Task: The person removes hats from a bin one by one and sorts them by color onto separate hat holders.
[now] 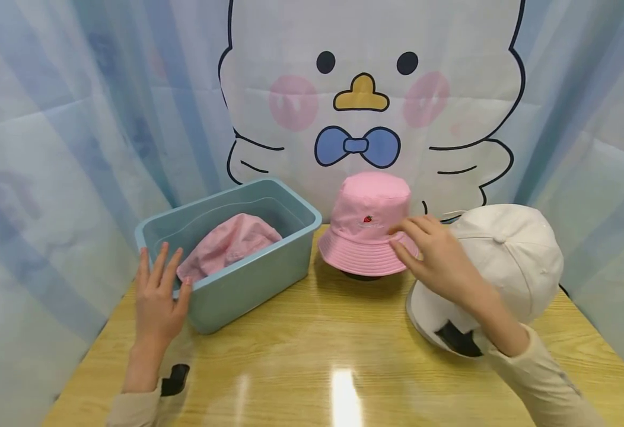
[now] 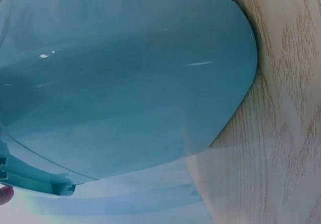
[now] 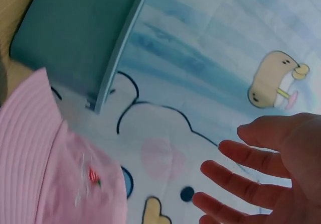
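A blue-green plastic bin (image 1: 248, 290) stands at the left, with a crumpled pink fabric hat (image 1: 232, 240) lying inside. At its near left end, my left hand (image 1: 158, 308) touches the rim with spread, fairly straight fingers. One fingertip (image 2: 5, 195) shows beside the rim in the left wrist view. Right of the bin sits a pink bucket hat (image 1: 371, 213), brim down, with a small strawberry on its front. My right hand (image 1: 442, 261) is beside this hat, fingers apart and holding nothing; in the right wrist view a gap separates them.
A white cap (image 1: 509, 255) with a black patch on its brim sits at the right, partly behind my right forearm. The wooden table (image 1: 290, 367) carries everything. Behind it hangs a printed curtain (image 1: 365, 35) with a cartoon bird.
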Demonstrator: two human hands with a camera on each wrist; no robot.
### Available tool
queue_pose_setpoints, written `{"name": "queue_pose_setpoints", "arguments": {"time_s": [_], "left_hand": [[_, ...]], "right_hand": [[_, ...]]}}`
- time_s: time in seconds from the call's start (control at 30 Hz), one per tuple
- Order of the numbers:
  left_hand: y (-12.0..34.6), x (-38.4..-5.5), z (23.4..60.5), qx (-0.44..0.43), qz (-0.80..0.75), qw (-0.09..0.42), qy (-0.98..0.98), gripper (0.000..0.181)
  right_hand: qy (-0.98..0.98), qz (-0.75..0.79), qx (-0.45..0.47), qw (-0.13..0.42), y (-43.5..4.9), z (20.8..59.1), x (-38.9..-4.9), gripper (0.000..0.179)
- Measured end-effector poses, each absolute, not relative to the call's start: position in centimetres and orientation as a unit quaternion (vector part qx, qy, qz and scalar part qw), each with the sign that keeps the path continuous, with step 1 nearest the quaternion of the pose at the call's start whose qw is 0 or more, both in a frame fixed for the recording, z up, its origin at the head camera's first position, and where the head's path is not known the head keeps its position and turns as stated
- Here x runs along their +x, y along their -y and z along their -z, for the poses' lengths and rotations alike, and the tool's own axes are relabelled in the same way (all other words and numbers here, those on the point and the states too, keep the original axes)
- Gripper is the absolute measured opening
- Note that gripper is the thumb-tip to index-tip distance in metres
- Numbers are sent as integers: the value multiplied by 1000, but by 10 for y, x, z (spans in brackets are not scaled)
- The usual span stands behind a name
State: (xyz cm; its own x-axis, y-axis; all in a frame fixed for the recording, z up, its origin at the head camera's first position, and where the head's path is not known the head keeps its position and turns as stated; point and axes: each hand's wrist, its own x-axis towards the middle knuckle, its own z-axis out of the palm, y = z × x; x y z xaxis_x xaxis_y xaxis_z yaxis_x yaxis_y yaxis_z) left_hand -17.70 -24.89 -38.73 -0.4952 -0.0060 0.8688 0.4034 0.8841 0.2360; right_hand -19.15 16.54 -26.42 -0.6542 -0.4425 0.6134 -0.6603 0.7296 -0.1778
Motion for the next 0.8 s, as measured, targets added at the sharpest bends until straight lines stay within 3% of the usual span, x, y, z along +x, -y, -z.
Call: {"name": "queue_pose_setpoints", "arguments": {"time_s": [0.3, 0.47, 0.8], "left_hand": [[248, -180, 388, -118, 216, 484, 840, 58], [250, -179, 389, -123, 221, 494, 832, 51], [250, -180, 390, -128, 214, 508, 824, 50]], "right_hand": [[895, -153, 394, 142, -55, 276, -274, 18], [904, -105, 407, 78, -6, 288, -313, 24], [925, -64, 367, -73, 47, 312, -344, 51]]}}
